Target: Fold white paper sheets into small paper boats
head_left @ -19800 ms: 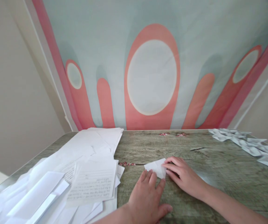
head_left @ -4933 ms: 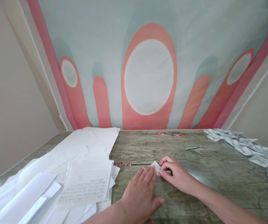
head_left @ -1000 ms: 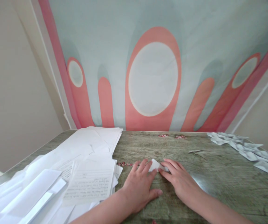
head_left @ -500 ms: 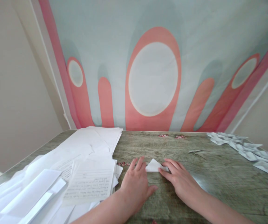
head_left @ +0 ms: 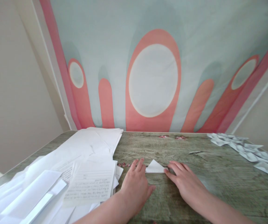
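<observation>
1. Folded paper point(head_left: 155, 167) lies on the table point(head_left: 143, 146), between left hand point(head_left: 135, 184), loosely spread, and right hand point(head_left: 185, 181), narrowed — pinch unclear.
2. Hold both corners evenly — creases should sharpen better that way.

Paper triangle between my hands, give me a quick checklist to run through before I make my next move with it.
1. Paper triangle on the table, point facing away from you: ok.
2. Left hand beside the triangle's left corner: ok; whether it presses down, cannot tell.
3. Right hand with fingertips at the right corner: ok; how firm the contact is, cannot tell.
4. Inner creases lined up: cannot tell, the layers are hidden.
5. Loose papers on the left stacked neatly: not ok, they overlap at different angles.
6. Folded pieces at the far right apart from the right hand: ok.
</observation>
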The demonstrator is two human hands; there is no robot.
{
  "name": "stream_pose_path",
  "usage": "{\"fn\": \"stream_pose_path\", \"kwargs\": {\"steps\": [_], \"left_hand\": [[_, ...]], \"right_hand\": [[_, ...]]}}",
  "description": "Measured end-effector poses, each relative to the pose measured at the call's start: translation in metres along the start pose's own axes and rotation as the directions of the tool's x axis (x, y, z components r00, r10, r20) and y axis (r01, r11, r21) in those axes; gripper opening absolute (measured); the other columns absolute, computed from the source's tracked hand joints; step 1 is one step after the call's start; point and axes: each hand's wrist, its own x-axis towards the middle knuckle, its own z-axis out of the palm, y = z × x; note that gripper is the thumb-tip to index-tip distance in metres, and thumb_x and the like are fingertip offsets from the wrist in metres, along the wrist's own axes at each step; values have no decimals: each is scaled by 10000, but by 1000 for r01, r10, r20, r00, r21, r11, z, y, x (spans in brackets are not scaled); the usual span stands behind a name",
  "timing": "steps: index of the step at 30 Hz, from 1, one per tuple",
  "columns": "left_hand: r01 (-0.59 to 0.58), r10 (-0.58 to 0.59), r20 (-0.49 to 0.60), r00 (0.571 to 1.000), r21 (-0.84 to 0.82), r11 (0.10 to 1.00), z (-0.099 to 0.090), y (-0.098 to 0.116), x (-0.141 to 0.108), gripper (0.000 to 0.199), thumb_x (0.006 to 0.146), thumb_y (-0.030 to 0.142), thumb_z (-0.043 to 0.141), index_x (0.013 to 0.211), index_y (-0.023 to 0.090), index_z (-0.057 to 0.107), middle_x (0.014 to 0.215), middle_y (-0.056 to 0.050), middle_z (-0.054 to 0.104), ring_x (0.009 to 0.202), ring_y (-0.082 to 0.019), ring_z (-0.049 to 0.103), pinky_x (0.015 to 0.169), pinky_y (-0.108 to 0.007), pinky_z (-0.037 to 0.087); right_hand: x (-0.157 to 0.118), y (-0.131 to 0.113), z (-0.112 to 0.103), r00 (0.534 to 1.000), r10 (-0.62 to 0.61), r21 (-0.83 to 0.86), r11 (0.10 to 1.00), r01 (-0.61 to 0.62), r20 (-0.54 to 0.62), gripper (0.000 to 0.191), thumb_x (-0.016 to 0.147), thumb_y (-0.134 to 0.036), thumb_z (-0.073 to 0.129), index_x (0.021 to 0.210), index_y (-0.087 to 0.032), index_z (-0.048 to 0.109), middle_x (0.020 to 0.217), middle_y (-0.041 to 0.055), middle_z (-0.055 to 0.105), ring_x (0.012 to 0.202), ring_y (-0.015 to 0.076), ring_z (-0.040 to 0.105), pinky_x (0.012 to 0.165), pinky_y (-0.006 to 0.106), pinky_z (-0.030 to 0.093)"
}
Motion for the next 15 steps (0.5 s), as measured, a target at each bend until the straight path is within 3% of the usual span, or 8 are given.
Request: {"fn": "stream_pose_path", "kwargs": {"steps": [8, 15], "left_hand": [[-67, 67, -81, 994, 9, 998, 10, -3, 1, 285, 812, 372, 553, 870, 131, 694, 1055, -167, 618, 1171, -309, 408, 995, -450, 217], [-12, 5, -73, 997, -95, 995, 9, -2, 6, 193, 801, 255, 581, 865, 104, 683, 945, -133, 633, 954, -274, 539, 847, -386, 394]], "right_hand": [[1, 7, -3, 1000, 20, -27, 999, -20, 5, 254, 767, -81, 597, 963, -214, 689, 971, 88, 632, 1024, 261, 508, 844, 367, 384], [-1, 3, 5, 998, 10, 90, 996, -4, -61, 195, 760, -69, 581, 894, -173, 677, 912, 75, 606, 941, 230, 514, 814, 343, 394]]}}
